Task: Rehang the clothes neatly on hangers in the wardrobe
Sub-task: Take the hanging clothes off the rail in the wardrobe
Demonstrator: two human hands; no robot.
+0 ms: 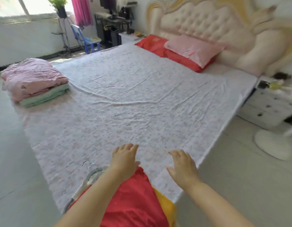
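Both the left hand (124, 158) and the right hand (183, 167) are spread palm-down with straight fingers and hold nothing, low over the floral bed sheet (125, 95). Beneath the left forearm lies the red garment (133, 202), its length running from the bed's near edge away from the person. The hangers (91, 175) lie at its left edge, hooks pointing away; a folded pink and green pile (35, 81) sits well apart at the far left corner.

One wide-angle head view looks forward and down from the near corner of the bed (133, 95), across it toward the headboard (207, 22) far right and the window (10, 5) far left, with the left hand (124, 158) and right hand (183, 167) close below.
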